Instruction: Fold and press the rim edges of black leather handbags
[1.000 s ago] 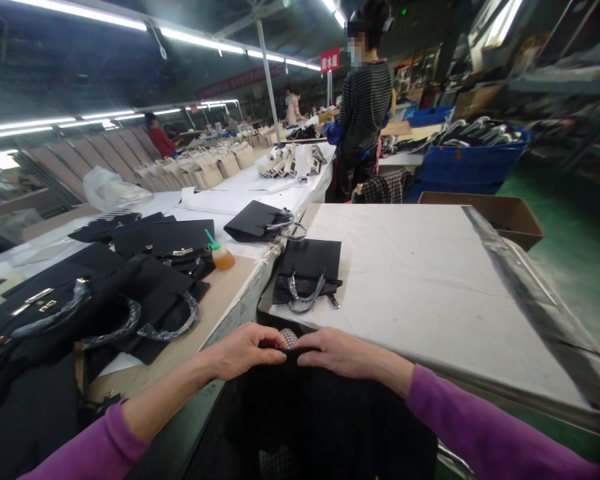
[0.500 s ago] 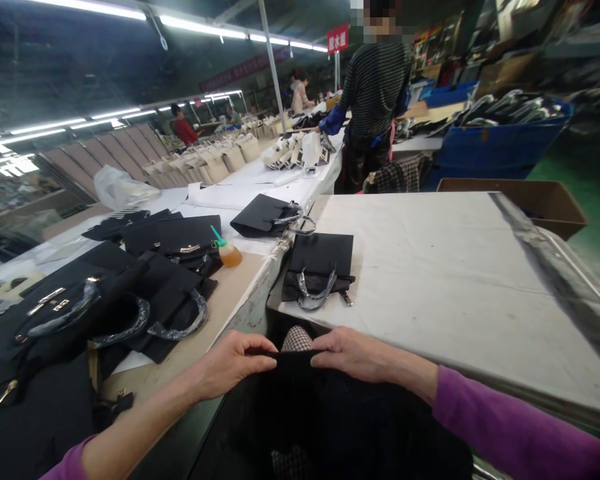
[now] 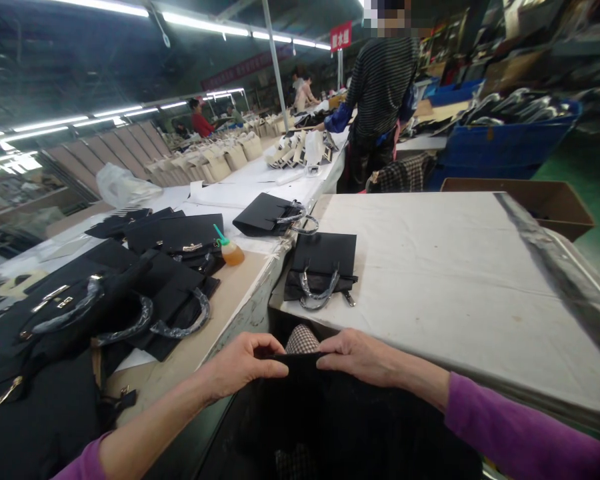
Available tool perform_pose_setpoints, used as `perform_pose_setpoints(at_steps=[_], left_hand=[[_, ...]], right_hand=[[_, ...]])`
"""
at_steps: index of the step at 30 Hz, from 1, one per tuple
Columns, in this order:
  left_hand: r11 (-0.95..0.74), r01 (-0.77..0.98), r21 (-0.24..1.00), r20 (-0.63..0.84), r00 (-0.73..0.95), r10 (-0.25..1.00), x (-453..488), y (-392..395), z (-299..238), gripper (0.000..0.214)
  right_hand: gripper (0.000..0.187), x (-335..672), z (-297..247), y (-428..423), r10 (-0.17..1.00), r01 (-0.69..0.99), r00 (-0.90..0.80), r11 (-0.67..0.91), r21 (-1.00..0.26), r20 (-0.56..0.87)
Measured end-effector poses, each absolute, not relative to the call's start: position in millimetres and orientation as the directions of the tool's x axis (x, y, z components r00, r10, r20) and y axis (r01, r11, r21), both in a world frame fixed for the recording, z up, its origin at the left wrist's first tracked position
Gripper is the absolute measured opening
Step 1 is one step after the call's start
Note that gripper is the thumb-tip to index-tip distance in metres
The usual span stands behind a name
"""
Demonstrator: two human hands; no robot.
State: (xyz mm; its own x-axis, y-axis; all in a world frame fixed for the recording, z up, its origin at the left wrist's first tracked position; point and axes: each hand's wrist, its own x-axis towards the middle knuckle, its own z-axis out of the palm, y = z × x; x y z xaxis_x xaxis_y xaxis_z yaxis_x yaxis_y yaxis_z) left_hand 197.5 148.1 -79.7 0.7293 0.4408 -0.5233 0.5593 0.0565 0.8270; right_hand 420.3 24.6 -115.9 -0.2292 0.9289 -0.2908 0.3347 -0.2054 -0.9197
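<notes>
Between thumb and fingers, my left hand point(image 3: 247, 363) pinches the thin top edge of a black piece point(image 3: 303, 365) in my lap. A short way to the right, my right hand point(image 3: 357, 357) pinches the same edge. How far the black piece extends is lost against dark cloth below; I cannot tell whether it is a bag or a loose panel. Beyond my hands, a small black handbag point(image 3: 326, 252) with plastic-wrapped handles lies on the pale table point(image 3: 430, 267). Another black handbag point(image 3: 260, 213) rests on the left bench, near a bottle of amber liquid point(image 3: 233, 253) with a green nozzle.
Several black bags point(image 3: 175, 293) with wrapped handles and gold fittings are piled at my left. Cream bags point(image 3: 230, 157) stand in rows farther back. A person in a striped top point(image 3: 385, 93) stands ahead, near a blue bin point(image 3: 510, 147) and a cardboard box point(image 3: 520, 200).
The view has shifted slightly, moving the scene a little to the right. Both hands keep their pinch on the black edge, nearly unmoved. The person ahead has shifted an arm.
</notes>
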Motion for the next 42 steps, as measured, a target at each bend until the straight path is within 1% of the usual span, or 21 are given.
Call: perform_pose_setpoints(at_steps=[5, 9, 14, 16, 19, 21, 22, 25, 27, 29, 32, 37, 40, 42], left_hand=[[0.010, 0.583, 0.812, -0.519, 0.715, 0.468, 197.2, 147.9, -83.3, 0.020], [-0.009, 0.599, 0.801, -0.519, 0.701, 0.490, 198.1, 146.4, -85.8, 0.018], [-0.045, 0.618, 0.785, -0.512, 0.688, 0.514, 197.5, 140.7, -86.8, 0.018], [-0.035, 0.616, 0.787, -0.513, 0.685, 0.517, 197.1, 136.9, -86.9, 0.018], [-0.026, 0.606, 0.795, -0.509, 0.689, 0.515, 198.3, 131.1, -85.2, 0.018], [-0.040, 0.597, 0.801, -0.495, 0.698, 0.517, 200.5, 127.6, -82.7, 0.019], [-0.055, 0.595, 0.802, -0.486, 0.703, 0.520, 201.8, 126.1, -81.3, 0.019], [-0.085, 0.594, 0.800, -0.471, 0.709, 0.525, 204.1, 122.2, -78.0, 0.019], [-0.068, 0.592, 0.803, -0.475, 0.706, 0.525, 203.8, 120.0, -77.3, 0.018], [-0.060, 0.588, 0.807, -0.475, 0.705, 0.527, 202.3, 118.2, -77.7, 0.019], [-0.095, 0.592, 0.800, -0.462, 0.709, 0.533, 200.0, 116.2, -78.3, 0.020], [-0.160, 0.602, 0.782, -0.461, 0.732, 0.502, 199.3, 114.1, -74.1, 0.022], [-0.186, 0.601, 0.777, -0.459, 0.744, 0.486, 199.6, 114.8, -70.9, 0.024], [-0.215, 0.612, 0.761, -0.457, 0.742, 0.491, 200.1, 116.2, -69.3, 0.024]], right_hand=[[0.024, 417.6, -111.5, 21.0, 0.945, 0.426, -0.234, -0.111, -0.898, -0.228], [0.026, 417.2, -111.1, 18.0, 0.954, 0.445, -0.245, -0.049, -0.894, -0.174], [0.026, 417.7, -109.3, 13.4, 0.953, 0.461, -0.263, -0.011, -0.887, -0.149], [0.026, 418.9, -105.6, 11.7, 0.947, 0.467, -0.278, -0.011, -0.884, -0.158], [0.026, 419.0, -96.3, 10.7, 0.939, 0.523, -0.291, -0.003, -0.853, -0.181], [0.026, 415.3, -90.7, 11.7, 0.946, 0.540, -0.285, 0.028, -0.841, -0.152], [0.026, 412.2, -89.3, 12.7, 0.954, 0.520, -0.274, 0.038, -0.853, -0.124], [0.026, 400.2, -92.1, 16.6, 0.978, 0.371, -0.189, -0.010, -0.928, -0.087], [0.023, 392.6, -97.7, 18.9, 0.986, 0.293, -0.118, -0.080, -0.953, -0.119], [0.021, 386.8, -102.7, 19.9, 0.986, 0.279, -0.059, -0.134, -0.951, -0.156], [0.018, 379.8, -105.4, 18.1, 0.987, 0.333, 0.019, -0.157, -0.930, -0.160], [0.014, 363.9, -105.2, 8.5, 0.981, 0.450, 0.166, -0.163, -0.878, -0.097], [0.010, 354.5, -109.0, 3.9, 0.967, 0.534, 0.254, -0.166, -0.829, -0.030], [0.008, 350.7, -111.9, 2.9, 0.962, 0.566, 0.273, -0.139, -0.813, 0.025]])
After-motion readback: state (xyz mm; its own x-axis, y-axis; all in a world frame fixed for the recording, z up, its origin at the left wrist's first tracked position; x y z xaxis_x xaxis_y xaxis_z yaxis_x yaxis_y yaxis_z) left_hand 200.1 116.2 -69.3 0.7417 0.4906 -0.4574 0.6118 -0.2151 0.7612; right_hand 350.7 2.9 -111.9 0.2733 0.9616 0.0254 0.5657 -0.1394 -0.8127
